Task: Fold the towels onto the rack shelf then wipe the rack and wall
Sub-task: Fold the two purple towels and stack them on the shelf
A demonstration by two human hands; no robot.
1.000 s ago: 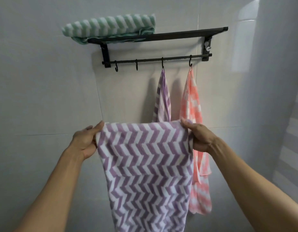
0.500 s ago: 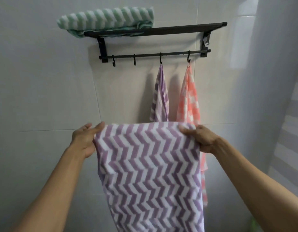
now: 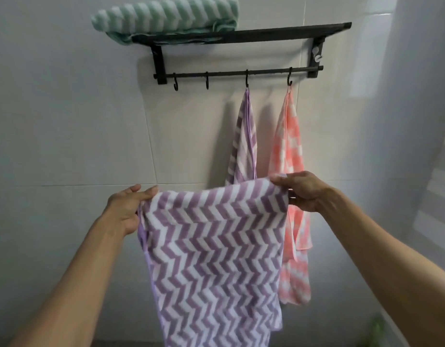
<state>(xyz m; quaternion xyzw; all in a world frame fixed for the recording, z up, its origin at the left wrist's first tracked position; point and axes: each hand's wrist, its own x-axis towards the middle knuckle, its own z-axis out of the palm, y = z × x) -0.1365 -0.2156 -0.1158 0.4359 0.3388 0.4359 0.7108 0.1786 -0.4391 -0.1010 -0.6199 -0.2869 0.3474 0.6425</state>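
A purple-and-white zigzag towel point(image 3: 213, 251) hangs spread in front of me. My left hand point(image 3: 126, 209) pinches its top left corner and my right hand point(image 3: 304, 190) grips its top right corner. Above on the wall is a black rack point(image 3: 266, 32) with a shelf, a bar and several hooks. A folded green-striped towel point(image 3: 163, 17) lies on the shelf's left end. A second purple striped towel point(image 3: 244, 136) and a pink checked towel point(image 3: 290, 151) hang from two hooks on the right.
White wall tiles point(image 3: 66, 121) surround the rack. Two hooks point(image 3: 191, 82) on the left of the bar hold nothing. The shelf's right half point(image 3: 304, 30) is bare. A brighter wall corner point(image 3: 416, 121) runs down the right side.
The towel's top edge has tipped: my right hand has risen a little and my left has dropped slightly. The view has moved closer to the rack.
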